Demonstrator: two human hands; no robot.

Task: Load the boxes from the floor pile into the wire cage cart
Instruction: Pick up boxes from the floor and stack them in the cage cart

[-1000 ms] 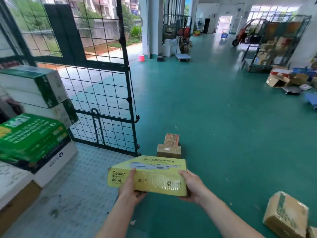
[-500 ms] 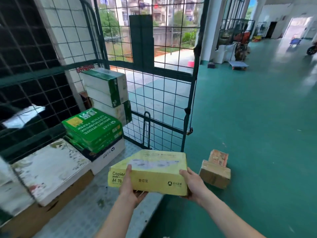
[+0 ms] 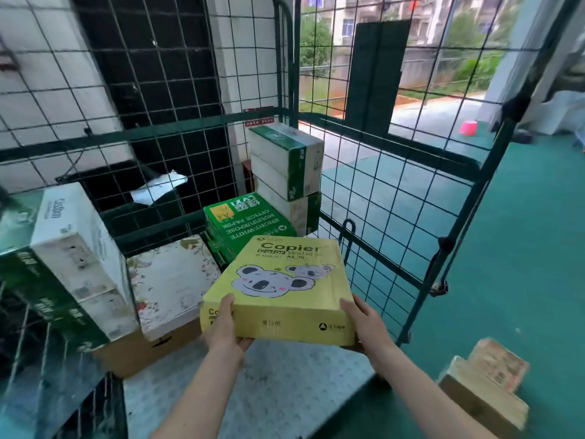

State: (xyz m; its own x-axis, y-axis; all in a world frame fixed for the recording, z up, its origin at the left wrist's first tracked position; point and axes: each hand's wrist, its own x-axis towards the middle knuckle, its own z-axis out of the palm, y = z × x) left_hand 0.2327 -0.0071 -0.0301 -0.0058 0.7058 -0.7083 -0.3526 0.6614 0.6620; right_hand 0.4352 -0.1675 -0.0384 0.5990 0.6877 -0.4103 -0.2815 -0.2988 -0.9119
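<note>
As the head view shows, the placing step is in hand. At far left a white-and-green carton [image 3: 72, 248] stands in the wire cage cart [image 3: 395, 201], with a floral-topped box [image 3: 171, 280] and a green paper box [image 3: 247, 223] beside it. The left hand [image 3: 224, 331] grips the near left corner of the yellow copier ream [image 3: 285, 280], thumb up the near face and fingers beneath. The right hand [image 3: 367, 321] clasps the near right corner likewise. The ream hangs over the cart's floor plate [image 3: 253, 391], just before the green box. Its long axis runs away from the person toward the back corner, short end nearest, koala print upward. The next move probably calls for lowering it flat, clear of the wire side. At right, brown boxes [image 3: 484, 391] wait on the floor.
</note>
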